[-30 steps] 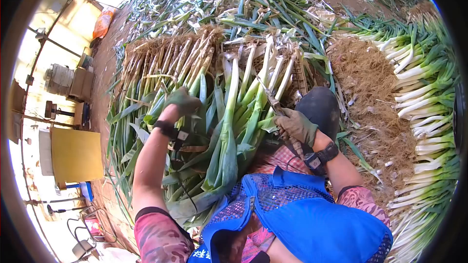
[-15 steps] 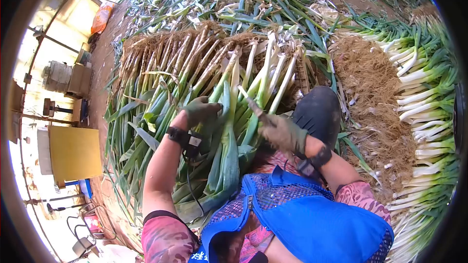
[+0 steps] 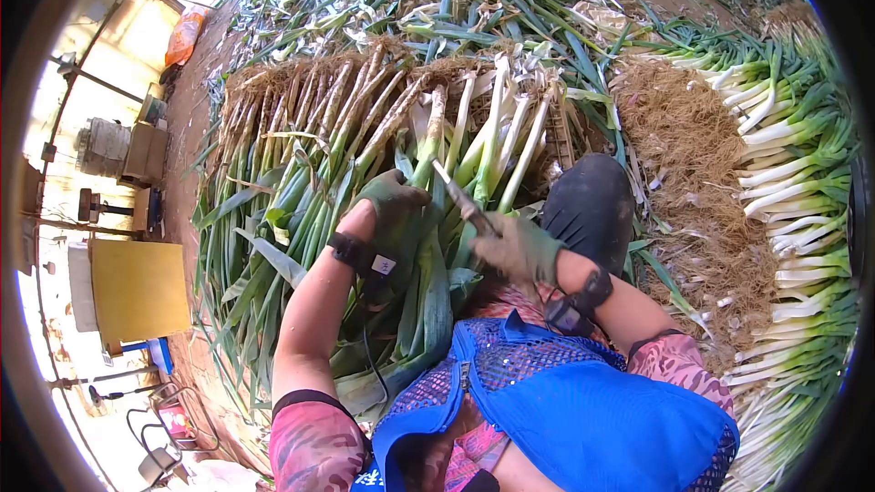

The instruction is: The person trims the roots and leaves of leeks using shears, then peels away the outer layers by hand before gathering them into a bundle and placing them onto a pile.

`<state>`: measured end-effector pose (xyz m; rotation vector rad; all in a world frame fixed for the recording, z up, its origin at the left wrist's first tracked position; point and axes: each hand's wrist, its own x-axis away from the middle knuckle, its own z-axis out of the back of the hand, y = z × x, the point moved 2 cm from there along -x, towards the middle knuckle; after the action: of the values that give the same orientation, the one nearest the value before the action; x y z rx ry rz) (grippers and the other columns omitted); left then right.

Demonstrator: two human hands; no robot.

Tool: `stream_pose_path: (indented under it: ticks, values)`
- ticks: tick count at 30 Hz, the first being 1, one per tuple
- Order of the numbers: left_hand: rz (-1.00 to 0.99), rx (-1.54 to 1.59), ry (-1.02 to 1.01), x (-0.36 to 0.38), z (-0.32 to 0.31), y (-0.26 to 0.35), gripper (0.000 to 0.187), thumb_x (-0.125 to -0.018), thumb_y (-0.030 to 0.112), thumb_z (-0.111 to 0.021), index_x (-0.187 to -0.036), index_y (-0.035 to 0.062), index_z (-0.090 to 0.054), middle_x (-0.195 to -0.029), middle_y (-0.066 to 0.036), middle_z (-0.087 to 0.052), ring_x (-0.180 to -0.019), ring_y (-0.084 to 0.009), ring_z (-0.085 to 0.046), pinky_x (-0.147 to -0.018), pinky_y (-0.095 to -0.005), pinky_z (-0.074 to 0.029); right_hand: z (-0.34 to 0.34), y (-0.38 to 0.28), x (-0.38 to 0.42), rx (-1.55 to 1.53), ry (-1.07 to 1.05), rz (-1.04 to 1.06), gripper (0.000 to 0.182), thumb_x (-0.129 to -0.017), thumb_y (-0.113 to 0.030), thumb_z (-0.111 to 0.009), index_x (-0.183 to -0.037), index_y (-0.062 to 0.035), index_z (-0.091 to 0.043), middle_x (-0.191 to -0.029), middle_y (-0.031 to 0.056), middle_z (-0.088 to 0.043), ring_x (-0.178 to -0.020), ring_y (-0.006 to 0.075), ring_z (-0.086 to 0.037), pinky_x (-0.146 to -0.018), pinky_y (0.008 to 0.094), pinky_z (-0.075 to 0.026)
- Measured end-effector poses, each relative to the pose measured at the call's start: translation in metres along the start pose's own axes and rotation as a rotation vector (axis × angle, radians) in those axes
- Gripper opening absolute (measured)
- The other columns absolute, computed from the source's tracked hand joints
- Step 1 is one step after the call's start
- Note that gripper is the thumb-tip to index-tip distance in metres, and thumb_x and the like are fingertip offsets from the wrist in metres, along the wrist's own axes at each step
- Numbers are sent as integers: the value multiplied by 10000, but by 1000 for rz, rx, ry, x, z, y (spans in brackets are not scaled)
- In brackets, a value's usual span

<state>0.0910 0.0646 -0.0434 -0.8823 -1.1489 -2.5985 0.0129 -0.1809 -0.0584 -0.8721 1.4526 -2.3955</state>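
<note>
My left hand (image 3: 390,200), in a dirty green glove, is closed around the leaves of a leek (image 3: 428,141) in the middle of the pile. In my right hand (image 3: 521,246), also gloved, is a small knife (image 3: 467,205) with its blade pointing up and left, its tip at the leek's stalk near my left hand. Around my hands lies a row of untrimmed leeks (image 3: 301,173), brown roots at the top and green leaves toward me.
Cleaned white-stemmed leeks (image 3: 784,191) line the right side, beside a heap of cut roots (image 3: 693,155). Loose leaves (image 3: 410,0) cover the ground ahead. My dark knee (image 3: 592,210) is bent at the centre right. A yellow board (image 3: 141,292) stands at the left.
My left hand has moved slightly up and right onto the leek. My right hand has shifted a little left, bringing the knife tip to the stalk.
</note>
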Motion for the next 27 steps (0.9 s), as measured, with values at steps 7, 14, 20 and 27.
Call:
stream_pose_path:
  ticks: [7, 14, 20, 27]
  values:
    - [29, -188, 84, 3, 4, 3, 514, -706, 364, -759, -1032, -20, -657, -925, -153, -695, -812, -232, -652, -744, -359, -509, 0, -6, -3, -165, -49, 41, 313, -886, -332, -615, -928, -24, -577, -653, -3, -532, -585, 131, -519, -562, 306, -436]
    - [49, -305, 114, -5, 6, 2, 563, -678, 416, -769, -1024, -13, -659, -936, -168, -698, -837, -256, -664, -766, -370, -512, 4, -15, -16, -114, -6, -38, 353, -871, -378, -622, -906, -28, -605, -662, 55, -582, -551, 139, -560, -529, 320, -459]
    - [65, -391, 160, -2, 6, -3, 559, -684, 421, -743, -1041, 0, -653, -956, -191, -695, -893, -297, -672, -807, -388, -513, 12, -7, -89, -364, -4, -192, 439, -857, -410, -587, -803, 26, -595, -585, 111, -579, -448, 217, -578, -423, 366, -462]
    - [99, -737, 219, 9, 11, 18, 417, -717, 323, -681, -1019, 37, -653, -1043, -232, -686, -998, -375, -667, -860, -435, -519, -10, -17, -9, -452, -183, -142, 304, -894, -346, -628, -933, -45, -611, -664, 10, -564, -555, 104, -546, -514, 266, -455]
